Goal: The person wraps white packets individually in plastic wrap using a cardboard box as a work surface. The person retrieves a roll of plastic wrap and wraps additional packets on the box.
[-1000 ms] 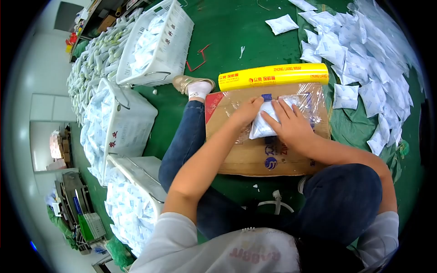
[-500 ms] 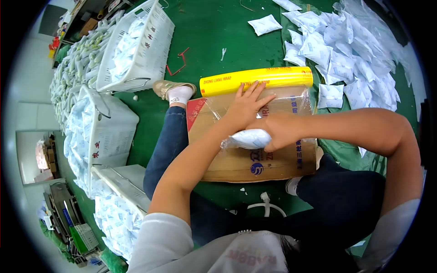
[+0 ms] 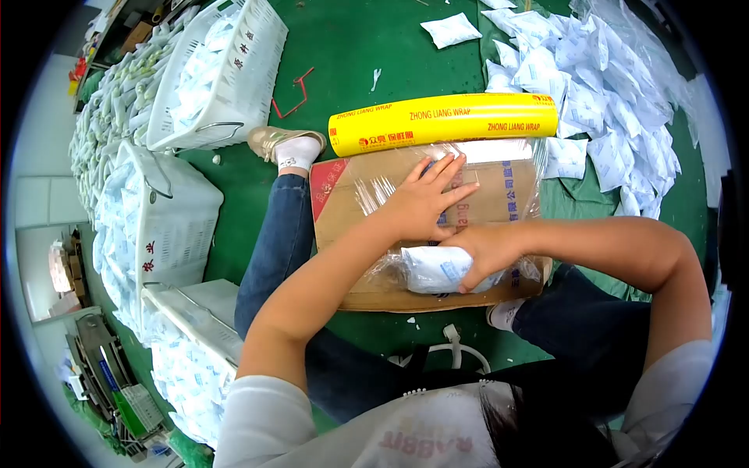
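My left hand (image 3: 425, 201) lies with fingers spread over clear film on a cardboard box (image 3: 367, 300), just short of the roll of cling wrap (image 3: 441, 121). My right hand (image 3: 485, 248) is closed around a white pouch with pale blue print (image 3: 437, 267), and its thumb presses on the near side. Clear film covers the pouch, which rests on the box near its front edge. The roll, in yellow packaging printed with "ZHONG LIANG WRAP", lies along the far edge of the box.
Loose white pouches (image 3: 585, 101) are heaped on the floor at upper right. White plastic baskets (image 3: 183, 222) filled with pouches stand along the left. My legs (image 3: 273, 234) flank the box. A red bent strip (image 3: 295, 97) lies on the green floor.
The pouch has rolled toward me along the box, with more film around it. My right hand has moved nearer with it. The yellow roll has turned, showing more print.
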### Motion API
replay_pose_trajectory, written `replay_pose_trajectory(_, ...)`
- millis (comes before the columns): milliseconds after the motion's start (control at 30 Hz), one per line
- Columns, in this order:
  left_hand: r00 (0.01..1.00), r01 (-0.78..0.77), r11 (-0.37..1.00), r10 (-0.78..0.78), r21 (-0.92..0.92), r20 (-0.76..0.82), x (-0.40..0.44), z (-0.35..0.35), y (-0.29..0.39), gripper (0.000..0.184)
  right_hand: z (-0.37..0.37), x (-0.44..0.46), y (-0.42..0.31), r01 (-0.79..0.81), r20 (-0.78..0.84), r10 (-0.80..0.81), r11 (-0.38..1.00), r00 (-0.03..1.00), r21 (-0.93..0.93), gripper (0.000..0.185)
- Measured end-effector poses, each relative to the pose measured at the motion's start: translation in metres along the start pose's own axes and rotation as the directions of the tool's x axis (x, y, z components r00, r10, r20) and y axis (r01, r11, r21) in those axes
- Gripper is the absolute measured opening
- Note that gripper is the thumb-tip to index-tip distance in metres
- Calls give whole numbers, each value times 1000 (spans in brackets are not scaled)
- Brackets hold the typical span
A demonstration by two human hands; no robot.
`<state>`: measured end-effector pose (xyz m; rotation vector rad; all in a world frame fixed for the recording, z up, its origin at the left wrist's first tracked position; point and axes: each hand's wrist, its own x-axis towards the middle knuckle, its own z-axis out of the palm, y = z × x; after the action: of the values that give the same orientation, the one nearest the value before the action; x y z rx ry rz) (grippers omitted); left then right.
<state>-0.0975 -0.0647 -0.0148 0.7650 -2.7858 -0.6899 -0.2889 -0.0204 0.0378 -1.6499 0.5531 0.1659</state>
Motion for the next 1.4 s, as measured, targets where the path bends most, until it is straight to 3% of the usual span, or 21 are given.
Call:
replay_pose_trajectory(200,996,83,997,-83,8,16,1,-3,8,87,5,-2,-12,-169,243,82,918,967,360,54)
replay_pose_trajectory(333,999,38,999,-37,-13,36,-9,0,29,84,28,-12,-8,-83,276,27,977,961,196,58)
replay_pose_trajectory(433,1000,23,998,-22,57,-15,-11,5,30,81,34,-15,-7,-41,222,-18,965,975,257,62)
replay_pose_trajectory(600,999,50,998,-51,-49,-5,-19,-14,50,75,33,-27,-17,73,145,-103,977,984,199,68)
replay_pose_trajectory(733,990,-69,998,70,-9,118,-28,-6,53,70,17,-29,-28,21,214,-55,987,975,159,77)
replay_pose_trajectory(833,997,-50,997,53,-54,58,-27,-2,54,69,13,-31,-33,-84,241,12,953,970,291,79)
replay_pose_trajectory(867,998,-44,997,46,-56,39,-27,-3,54,69,15,-37,-37,-27,202,-54,924,978,381,76)
replay_pose_trajectory(967,997,-47,998,49,-47,55,-27,-11,60,70,33,-40,-30,-277,381,3,691,924,667,66)
replay_pose_trajectory(1033,994,-37,999,40,-30,104,-33,-8,60,73,54,-44,-27,-550,541,139,367,830,750,60)
replay_pose_trajectory(1100,989,-11,1000,13,-12,150,-41,-4,58,73,90,-39,-15,-603,635,36,359,772,712,60)
replay_pose_trajectory(1133,990,-12,1000,12,1,142,-44,-3,57,73,101,-36,-19,-555,648,-66,457,759,696,60)
replay_pose_trajectory(1167,994,14,1000,-15,9,107,-48,-1,56,73,109,-33,-21,-495,665,-168,543,727,678,60)
replay_pose_trajectory(1200,996,45,999,-45,13,74,-53,0,55,73,108,-30,-21,-335,640,-152,749,753,572,61)
replay_pose_trajectory(1300,975,212,977,-212,2,-74,-68,-6,43,69,106,-39,-4,-394,650,-87,733,755,555,64)
replay_pose_trajectory(1333,946,281,958,-285,-48,-152,-75,-11,38,67,94,-53,-12,-473,621,-3,644,784,601,64)
replay_pose_trajectory(1367,906,342,934,-356,-100,-228,-83,-17,32,64,81,-64,-20,-520,583,94,583,807,624,62)
replay_pose_trajectory(1400,800,374,900,-435,-224,-413,-92,-23,24,56,67,-70,-20,-560,576,174,566,798,605,64)
